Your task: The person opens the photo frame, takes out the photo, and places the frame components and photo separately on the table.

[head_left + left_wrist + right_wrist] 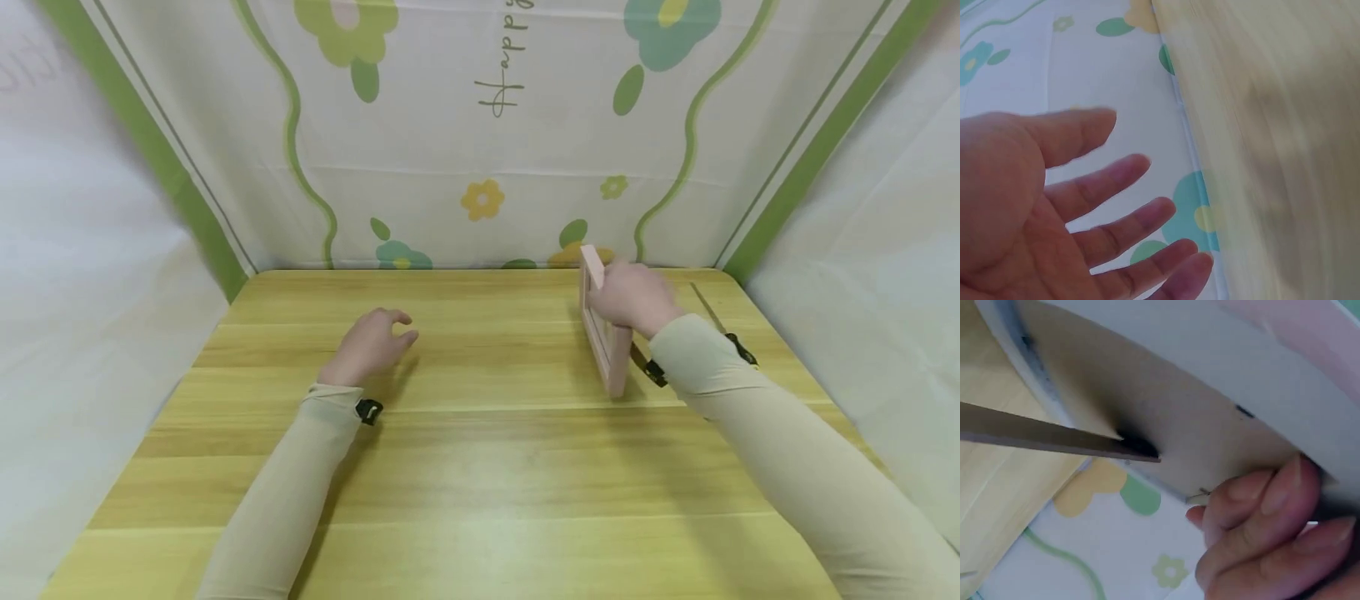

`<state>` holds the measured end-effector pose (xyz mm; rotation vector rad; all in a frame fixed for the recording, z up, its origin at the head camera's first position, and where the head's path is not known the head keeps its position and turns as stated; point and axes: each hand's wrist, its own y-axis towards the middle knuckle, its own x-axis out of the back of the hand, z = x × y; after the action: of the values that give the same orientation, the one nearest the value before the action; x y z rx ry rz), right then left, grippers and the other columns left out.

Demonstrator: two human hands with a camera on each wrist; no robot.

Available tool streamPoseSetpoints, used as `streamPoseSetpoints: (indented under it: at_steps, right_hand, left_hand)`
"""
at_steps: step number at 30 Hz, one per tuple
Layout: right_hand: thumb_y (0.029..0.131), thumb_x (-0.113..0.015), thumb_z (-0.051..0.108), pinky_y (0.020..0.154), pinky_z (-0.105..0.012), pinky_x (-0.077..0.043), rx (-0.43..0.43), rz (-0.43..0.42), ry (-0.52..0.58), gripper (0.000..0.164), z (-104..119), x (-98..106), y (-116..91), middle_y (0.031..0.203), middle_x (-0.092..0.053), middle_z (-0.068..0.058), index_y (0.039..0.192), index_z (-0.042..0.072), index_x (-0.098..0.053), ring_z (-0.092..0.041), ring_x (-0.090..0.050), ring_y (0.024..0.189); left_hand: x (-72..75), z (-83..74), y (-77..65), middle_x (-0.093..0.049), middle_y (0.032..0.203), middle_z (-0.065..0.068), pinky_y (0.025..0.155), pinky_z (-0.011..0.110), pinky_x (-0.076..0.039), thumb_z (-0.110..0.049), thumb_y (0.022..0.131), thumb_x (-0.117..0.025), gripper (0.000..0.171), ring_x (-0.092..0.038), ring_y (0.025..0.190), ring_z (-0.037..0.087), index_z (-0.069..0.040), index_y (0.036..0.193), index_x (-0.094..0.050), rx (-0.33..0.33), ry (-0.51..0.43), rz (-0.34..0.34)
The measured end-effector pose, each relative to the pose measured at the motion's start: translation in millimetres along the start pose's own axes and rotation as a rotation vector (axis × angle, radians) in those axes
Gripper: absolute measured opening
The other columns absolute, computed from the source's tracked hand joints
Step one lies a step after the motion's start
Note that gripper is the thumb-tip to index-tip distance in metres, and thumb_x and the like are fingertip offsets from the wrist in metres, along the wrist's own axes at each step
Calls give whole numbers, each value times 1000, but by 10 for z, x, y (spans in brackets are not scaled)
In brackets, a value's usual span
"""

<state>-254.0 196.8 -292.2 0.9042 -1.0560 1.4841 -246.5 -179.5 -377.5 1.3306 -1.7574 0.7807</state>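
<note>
While my left hand [371,346] hangs relaxed, empty, left of centre, my right hand [636,296] grips the upper edge [593,263] of a pale pink, rectangular picture frame [618,367] right of centre. Likely light and stiff, it seems safer held there than by its flat brown strut [1054,437].

A wood-grain table [480,483] stands before a white cloth backdrop [420,142] printed with yellow-green, teal and orange flowers [471,201], wavy green vines [294,108] and script lettering [513,58], while a slender, dark-handled tool [741,348] lies near the table's right edge.
</note>
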Motion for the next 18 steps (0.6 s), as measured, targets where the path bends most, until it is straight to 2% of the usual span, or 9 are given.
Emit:
streamPoseSetpoints:
  at_steps: [3, 6, 8, 10, 13, 15, 18]
  right_hand:
    - [99, -42, 30, 42, -26, -40, -6, 30, -59, 35, 85, -100, 20, 71, -58, -11, 99, 0, -59, -18, -52, 52]
    - [98, -44, 29, 45, -29, -45, 4, 33, -36, 36, 204, -224, 32, 78, -61, -12, 105, -4, -59, -21, -56, 58]
    - [97, -48, 29, 48, -30, -48, 24, 33, -5, 43, 284, -313, 44, 82, -63, -13, 124, -5, -55, -22, -59, 61]
    - [96, -51, 29, 50, -31, -51, 43, 34, 33, 55, 367, -405, 58, 87, -64, -14, 140, -3, -45, -23, -62, 63]
    - [95, -54, 28, 49, -32, -53, 67, 42, 57, 66, 491, -549, 82, 88, -63, -13, 150, 0, -34, -23, -64, 60]
    - [93, -55, 24, 50, -32, -52, 81, 55, 58, 51, 574, -646, 92, 86, -63, -12, 137, -2, -48, -22, -63, 59]
    - [92, -60, 21, 55, -31, -49, 107, 59, 27, 22, 683, -801, 107, 81, -63, -9, 104, 3, -62, -21, -60, 62]
  left_hand:
    - [7, 36, 4, -50, 140, 26, 106, 57, -36, -30, 101, -58, 45, -45, 129, 44, 0, 135, -58, 10, 2, 11]
    - [31, 73, -12, -48, 141, 27, 105, 59, -36, -31, 101, -58, 48, -44, 127, 47, 0, 137, -56, 17, 8, 23]
    - [44, 97, -15, -48, 142, 27, 106, 59, -36, -32, 101, -57, 49, -43, 129, 47, 0, 138, -55, 17, 7, 28]
    - [51, 123, -10, -47, 143, 26, 107, 59, -34, -32, 101, -57, 50, -40, 131, 48, -1, 140, -54, 11, 3, 30]
    - [53, 178, 9, -46, 145, 25, 108, 58, -33, -32, 101, -57, 51, -38, 134, 46, -1, 141, -52, -4, -13, 37]
    - [54, 217, 19, -44, 147, 25, 109, 59, -31, -33, 102, -57, 53, -36, 135, 46, -1, 143, -50, -21, -19, 43]
    - [52, 275, 18, -40, 149, 26, 110, 59, -29, -32, 102, -57, 56, -33, 137, 47, 1, 145, -46, -42, -28, 58]
